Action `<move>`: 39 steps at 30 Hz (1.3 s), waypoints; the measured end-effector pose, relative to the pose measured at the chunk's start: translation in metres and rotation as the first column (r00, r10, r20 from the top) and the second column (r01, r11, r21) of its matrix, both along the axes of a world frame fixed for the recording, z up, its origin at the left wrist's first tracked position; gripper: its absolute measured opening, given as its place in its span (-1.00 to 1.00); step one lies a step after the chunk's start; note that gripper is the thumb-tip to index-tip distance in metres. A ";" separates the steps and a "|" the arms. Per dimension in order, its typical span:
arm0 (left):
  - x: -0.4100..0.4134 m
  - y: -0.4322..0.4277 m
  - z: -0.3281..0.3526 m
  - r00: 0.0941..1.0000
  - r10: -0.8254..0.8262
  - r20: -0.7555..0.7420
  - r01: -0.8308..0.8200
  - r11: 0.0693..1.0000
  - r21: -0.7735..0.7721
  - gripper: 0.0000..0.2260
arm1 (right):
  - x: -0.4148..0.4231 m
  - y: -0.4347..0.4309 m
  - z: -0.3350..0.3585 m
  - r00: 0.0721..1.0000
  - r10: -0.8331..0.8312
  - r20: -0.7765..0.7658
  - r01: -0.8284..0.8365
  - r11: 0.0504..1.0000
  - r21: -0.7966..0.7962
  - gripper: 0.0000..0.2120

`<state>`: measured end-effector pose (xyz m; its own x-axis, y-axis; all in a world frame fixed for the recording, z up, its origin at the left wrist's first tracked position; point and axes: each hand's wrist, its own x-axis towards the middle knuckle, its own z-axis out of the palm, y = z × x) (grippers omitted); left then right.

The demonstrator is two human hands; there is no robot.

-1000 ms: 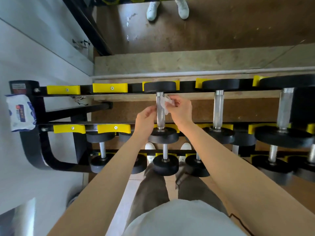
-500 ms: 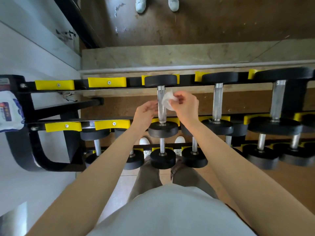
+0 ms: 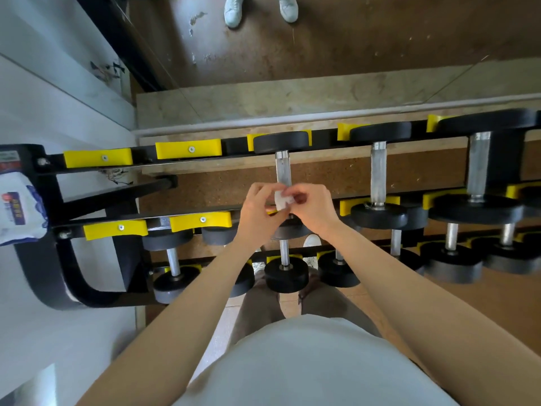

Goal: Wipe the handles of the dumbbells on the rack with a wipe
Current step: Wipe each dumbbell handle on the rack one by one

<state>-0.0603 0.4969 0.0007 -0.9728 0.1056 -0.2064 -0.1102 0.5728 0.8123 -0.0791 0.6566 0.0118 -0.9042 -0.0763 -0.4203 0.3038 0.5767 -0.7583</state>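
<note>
Wipes pack (image 3: pixel 18 205) print and the sticker (image 3: pixel 8 160) on the rack (image 3: pixel 50 187) are too blurred to read.

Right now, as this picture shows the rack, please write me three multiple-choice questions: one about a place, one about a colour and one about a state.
1. Where is the pack of wipes?
A. at the left end of the rack
B. on the floor by the shoes
C. on the biggest dumbbell

2. What colour are the cradles of the rack?
A. red
B. yellow
C. green

3. How is the wipe placed?
A. it lies on the floor
B. it hangs over a cradle
C. it is between the left hand and the right hand

Answers:
1. A, because the pack sits against the rack's left end.
2. B, because every cradle is yellow.
3. C, because the fingers of both hands meet on the wipe, beside a handle.
</note>
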 end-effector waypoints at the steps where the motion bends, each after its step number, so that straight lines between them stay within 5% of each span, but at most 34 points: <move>1: 0.000 0.002 -0.001 1.000 -0.006 -0.014 0.006 1.000 0.009 -0.65 | 0.000 -0.001 0.003 0.998 -0.065 -0.001 0.064 0.995 -0.081 -0.75; 4: -0.012 0.005 0.001 0.998 0.065 -0.018 -0.066 0.998 -0.013 -0.77 | 0.001 -0.006 0.009 0.982 -0.188 0.022 0.188 0.949 -0.252 -0.73; 10: -0.053 0.008 0.012 0.883 0.469 0.011 -0.468 0.882 -0.055 -0.85 | 0.013 -0.007 -0.013 0.998 -0.053 -0.019 0.054 0.998 0.028 -0.35; 14: -0.061 0.024 0.004 0.917 0.387 0.098 -0.369 0.916 -0.157 -0.84 | 0.022 -0.010 -0.021 0.999 -0.033 -0.008 0.033 0.998 0.047 -0.29; 20: -0.029 0.000 -0.012 0.952 0.063 0.301 0.013 0.970 -0.243 -0.85 | 0.022 -0.006 -0.023 1.000 0.024 -0.017 -0.022 0.995 0.102 -0.30; 22: -0.023 -0.008 -0.009 0.943 0.071 0.324 -0.006 0.980 -0.197 -0.86 | 0.021 -0.005 -0.021 0.999 0.032 -0.013 -0.031 0.995 0.100 -0.30; 27: -0.049 0.001 0.007 0.894 0.421 0.151 -0.408 0.906 -0.110 -0.82 | 0.021 -0.005 -0.020 0.999 0.033 -0.002 -0.033 0.995 0.095 -0.29; 33: -0.044 0.022 0.002 0.984 0.168 0.064 -0.159 0.980 -0.122 -0.95 | 0.020 -0.004 -0.013 0.998 0.041 -0.041 -0.036 0.992 0.117 -0.40; 36: -0.024 0.015 -0.005 0.990 0.085 0.108 -0.069 0.986 -0.149 -0.93 | 0.019 -0.001 -0.009 0.998 0.044 -0.047 -0.038 0.993 0.110 -0.51; 39: -0.014 0.005 -0.001 0.977 0.024 0.210 -0.004 0.996 -0.094 -0.89 | 0.016 0.004 -0.002 0.999 -0.032 0.001 0.032 0.999 0.030 -0.41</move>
